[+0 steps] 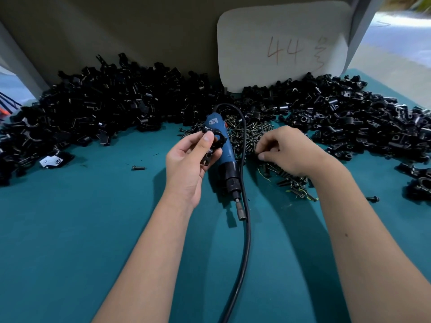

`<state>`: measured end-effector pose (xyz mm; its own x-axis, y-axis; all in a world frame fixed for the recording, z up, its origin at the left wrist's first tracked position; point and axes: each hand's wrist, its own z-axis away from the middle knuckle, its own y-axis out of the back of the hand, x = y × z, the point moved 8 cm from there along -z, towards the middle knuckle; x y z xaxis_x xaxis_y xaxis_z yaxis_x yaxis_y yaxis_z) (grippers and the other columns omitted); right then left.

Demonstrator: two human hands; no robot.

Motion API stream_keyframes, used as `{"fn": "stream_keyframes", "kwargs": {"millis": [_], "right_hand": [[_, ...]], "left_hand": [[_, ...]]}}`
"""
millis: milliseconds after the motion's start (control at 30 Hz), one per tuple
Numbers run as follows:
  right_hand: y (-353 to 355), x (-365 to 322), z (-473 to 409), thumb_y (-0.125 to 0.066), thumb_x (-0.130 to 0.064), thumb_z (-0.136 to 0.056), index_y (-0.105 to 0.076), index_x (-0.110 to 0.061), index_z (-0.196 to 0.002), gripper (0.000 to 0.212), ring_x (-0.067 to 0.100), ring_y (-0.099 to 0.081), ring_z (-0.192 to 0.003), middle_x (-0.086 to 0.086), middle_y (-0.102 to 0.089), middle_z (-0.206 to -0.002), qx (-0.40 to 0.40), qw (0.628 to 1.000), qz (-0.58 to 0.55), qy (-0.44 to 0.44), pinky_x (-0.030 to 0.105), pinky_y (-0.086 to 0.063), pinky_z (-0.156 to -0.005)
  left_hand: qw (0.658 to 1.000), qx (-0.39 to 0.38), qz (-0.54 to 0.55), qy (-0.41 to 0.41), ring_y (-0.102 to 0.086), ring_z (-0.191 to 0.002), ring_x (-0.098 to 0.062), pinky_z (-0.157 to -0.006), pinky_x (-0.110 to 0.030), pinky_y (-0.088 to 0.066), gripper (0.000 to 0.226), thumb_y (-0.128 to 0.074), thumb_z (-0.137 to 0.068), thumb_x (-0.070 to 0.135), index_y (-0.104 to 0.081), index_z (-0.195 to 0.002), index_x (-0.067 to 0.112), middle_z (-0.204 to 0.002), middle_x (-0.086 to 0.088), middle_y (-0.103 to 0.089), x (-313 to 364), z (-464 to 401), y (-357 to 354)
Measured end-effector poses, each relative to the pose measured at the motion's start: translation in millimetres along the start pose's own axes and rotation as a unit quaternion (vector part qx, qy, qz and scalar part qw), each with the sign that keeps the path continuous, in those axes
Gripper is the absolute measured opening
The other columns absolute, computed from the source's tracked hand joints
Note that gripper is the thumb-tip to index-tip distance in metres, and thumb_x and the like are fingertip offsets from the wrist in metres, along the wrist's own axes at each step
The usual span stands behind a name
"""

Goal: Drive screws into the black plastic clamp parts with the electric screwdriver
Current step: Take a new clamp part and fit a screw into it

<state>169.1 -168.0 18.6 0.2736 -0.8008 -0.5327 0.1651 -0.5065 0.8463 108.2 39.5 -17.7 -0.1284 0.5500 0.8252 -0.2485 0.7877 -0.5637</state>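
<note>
Left hand point(186, 159) grip pinches one clamp part point(213, 142), light and stiff, by its edges. Right hand point(286, 150) grip curls into screws point(251, 134); pinch unclear. Screwdriver point(225, 159) lies between the grips on the bench point(93, 217).

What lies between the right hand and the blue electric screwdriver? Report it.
Only the screwdriver's own black cord and part of the loose screw pile lie between the right hand and the blue electric screwdriver.

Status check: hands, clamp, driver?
Left hand holds clamp part. Right hand, fingers curled, in the screw pile. Electric screwdriver lies idle on table. Nothing in the way.
</note>
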Motion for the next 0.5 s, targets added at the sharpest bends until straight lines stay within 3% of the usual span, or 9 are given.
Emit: {"fn": "stream_keyframes", "kwargs": {"millis": [133,267,400,500], "right_hand": [[12.0,9.7,-0.2,-0.066,-0.008,-0.100,-0.065,-0.020,-0.093,0.015,0.014,-0.058,-0.070,-0.002,-0.067,-0.081,0.079,0.984,-0.157,-0.018,0.027,-0.049,-0.065],[24.9,-1.3,1.5,-0.053,0.004,-0.102,-0.067,-0.030,-0.118,0.040,0.009,-0.060,-0.068,-0.002,-0.069,-0.079,0.125,0.926,-0.353,0.039,0.021,-0.046,-0.054],[20.0,-20.1,2.0,-0.062,0.002,-0.099,-0.076,-0.017,-0.106,0.024,0.014,-0.068,-0.072,0.005,-0.077,-0.086,0.130,0.897,-0.418,0.065,0.024,-0.054,-0.062],[4.9,-39.0,0.3,-0.068,-0.002,-0.097,-0.075,-0.011,-0.102,0.012,0.016,-0.073,-0.075,0.007,-0.080,-0.090,0.114,0.901,-0.411,0.083,0.026,-0.059,-0.068]], "left_hand": [[1.000,-0.005,-0.007,-0.004,-0.073,-0.081,-0.016,-0.072,-0.022,-0.059,0.006,-0.075,-0.089,0.009,-0.076,-0.095,0.008,-0.094,-0.008,-0.078,-0.6,0.1,-0.6],[0.999,-0.025,-0.018,-0.019,-0.074,-0.081,-0.017,-0.075,-0.023,-0.060,0.018,-0.082,-0.075,0.020,-0.079,-0.091,0.014,-0.096,-0.009,-0.077,0.5,-0.5,-3.6],[0.995,-0.055,-0.065,-0.060,-0.074,-0.079,-0.018,-0.075,-0.026,-0.059,0.016,-0.086,-0.078,0.019,-0.080,-0.093,0.018,-0.098,-0.008,-0.077,1.6,-1.3,-8.3],[0.988,-0.065,-0.104,-0.089,-0.074,-0.079,-0.017,-0.074,-0.027,-0.060,0.014,-0.081,-0.086,0.011,-0.078,-0.099,0.015,-0.097,-0.005,-0.078,1.8,-1.7,-9.8]]}}
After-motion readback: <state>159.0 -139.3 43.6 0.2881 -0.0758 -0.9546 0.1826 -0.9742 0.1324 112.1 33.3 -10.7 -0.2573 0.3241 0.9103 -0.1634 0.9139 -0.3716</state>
